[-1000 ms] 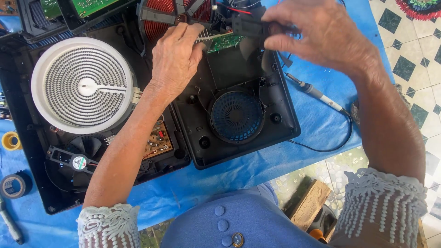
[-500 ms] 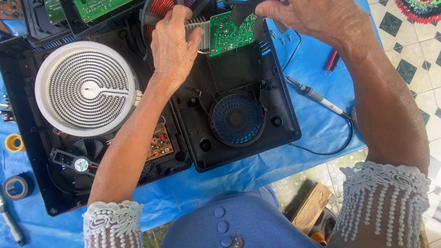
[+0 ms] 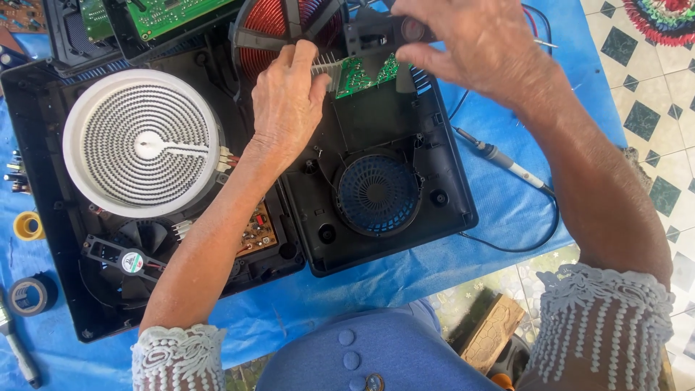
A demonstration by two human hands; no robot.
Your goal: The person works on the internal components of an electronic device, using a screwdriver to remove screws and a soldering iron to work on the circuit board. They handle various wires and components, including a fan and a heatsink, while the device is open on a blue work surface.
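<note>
The left hand (image 3: 288,101) pinches the finned edge of a small green circuit board (image 3: 360,75), which lies at three o'clock from its fingertips, over the open black cooker casing (image 3: 449,203). The right hand (image 3: 470,43), at two o'clock, closes on a dark part (image 3: 376,32) above the board, possibly attached to it. A fan grille (image 3: 378,194) sits at six o'clock.

A small green printed circuit board (image 3: 364,74) is seen over a black plastic casing (image 3: 391,210); a white spiral-patterned round heating element (image 3: 141,143) and a blue plastic sheet (image 3: 507,210) are shown.
</note>
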